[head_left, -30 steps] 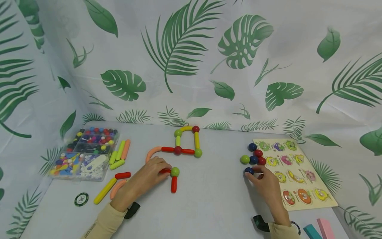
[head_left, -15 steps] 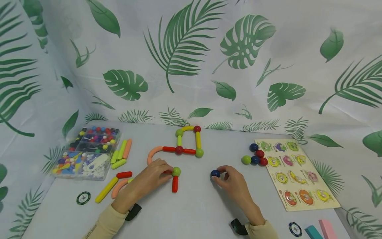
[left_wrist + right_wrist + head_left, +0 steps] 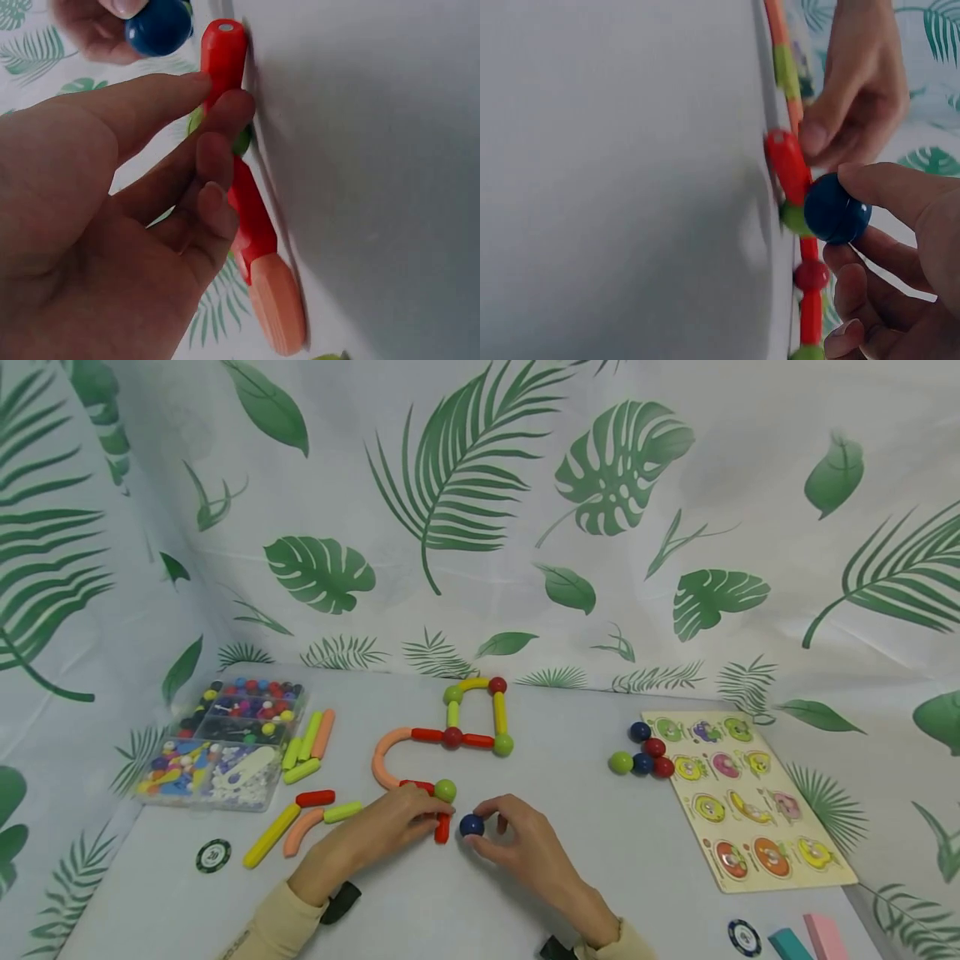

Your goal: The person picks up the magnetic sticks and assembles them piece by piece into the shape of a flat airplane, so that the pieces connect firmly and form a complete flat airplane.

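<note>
My right hand (image 3: 528, 843) pinches a dark blue ball (image 3: 472, 825) between thumb and fingers, just right of a short red magnetic stick (image 3: 442, 835). That stick, with a metal dot on its end in the left wrist view, is held by the thumb and fingertips of my left hand (image 3: 378, 831). It points toward me from a light green ball (image 3: 445, 790). Another red stick (image 3: 417, 786) runs left from this ball to a curved orange piece (image 3: 384, 762). Beyond, red sticks, a red ball (image 3: 452, 737) and a yellow-green loop continue the figure.
Several loose balls (image 3: 642, 763) lie by a wooden fruit puzzle board (image 3: 750, 793) on the right. To the left are loose sticks (image 3: 272, 835), a poker chip (image 3: 213, 856) and a divided bead box (image 3: 217, 752). Another chip (image 3: 744, 937) and teal and pink blocks (image 3: 825, 935) sit front right.
My right hand has carried the blue ball left from the ball group to beside the red stick. My left hand has shifted from the sideways red stick to the one pointing toward me.
</note>
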{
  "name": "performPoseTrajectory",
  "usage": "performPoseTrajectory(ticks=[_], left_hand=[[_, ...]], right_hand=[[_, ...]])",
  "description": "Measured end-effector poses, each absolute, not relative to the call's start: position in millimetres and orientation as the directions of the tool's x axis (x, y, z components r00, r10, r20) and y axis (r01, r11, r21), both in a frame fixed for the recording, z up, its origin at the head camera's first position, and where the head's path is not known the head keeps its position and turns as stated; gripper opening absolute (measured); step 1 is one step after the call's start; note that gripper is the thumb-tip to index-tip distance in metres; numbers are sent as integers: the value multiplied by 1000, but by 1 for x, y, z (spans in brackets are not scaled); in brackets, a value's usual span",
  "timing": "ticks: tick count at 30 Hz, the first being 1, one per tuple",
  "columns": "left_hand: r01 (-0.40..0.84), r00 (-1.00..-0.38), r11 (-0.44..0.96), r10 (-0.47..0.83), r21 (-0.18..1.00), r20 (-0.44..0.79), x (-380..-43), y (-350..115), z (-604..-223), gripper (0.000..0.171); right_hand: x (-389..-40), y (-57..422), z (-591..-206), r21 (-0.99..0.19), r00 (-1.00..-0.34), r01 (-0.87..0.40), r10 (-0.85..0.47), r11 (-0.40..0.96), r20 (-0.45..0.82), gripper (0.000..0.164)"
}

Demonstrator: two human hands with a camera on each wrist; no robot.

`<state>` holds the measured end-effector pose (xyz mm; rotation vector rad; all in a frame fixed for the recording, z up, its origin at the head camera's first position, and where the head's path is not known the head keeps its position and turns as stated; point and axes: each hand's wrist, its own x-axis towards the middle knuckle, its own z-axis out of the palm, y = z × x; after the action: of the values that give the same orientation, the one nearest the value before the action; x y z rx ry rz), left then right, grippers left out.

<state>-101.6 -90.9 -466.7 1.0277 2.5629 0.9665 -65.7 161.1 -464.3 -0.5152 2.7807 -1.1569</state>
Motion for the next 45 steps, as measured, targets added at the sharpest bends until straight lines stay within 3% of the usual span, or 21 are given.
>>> performPoseTrajectory(ticks=[4,15,22,33,45], left_hand=[[564,-718,535,693,629,55,-100,-90,-469,29],[525,-758,571,651,631,41,-98,-88,-470,28],[539,-756,570,652,620,58,-98,-88,-472,25],[543,-758,558,647,628,81,-100,-93,-470,25],[354,-924,699,364,622,117,-90,-163,-462,18]], right_hand=[[-60,154,-469,-721,-921,-307,-385,622,60,31],[-49,140,-479,-733,-899,-333,-434,593,56,31],[-46,137,-481,-702,-885,-411,-439,581,154,27],[-47,138,-479,-696,-896,-379,-430,609,112,26],[-54,154,-477,-665,-934,-311,-349,679,81,28]])
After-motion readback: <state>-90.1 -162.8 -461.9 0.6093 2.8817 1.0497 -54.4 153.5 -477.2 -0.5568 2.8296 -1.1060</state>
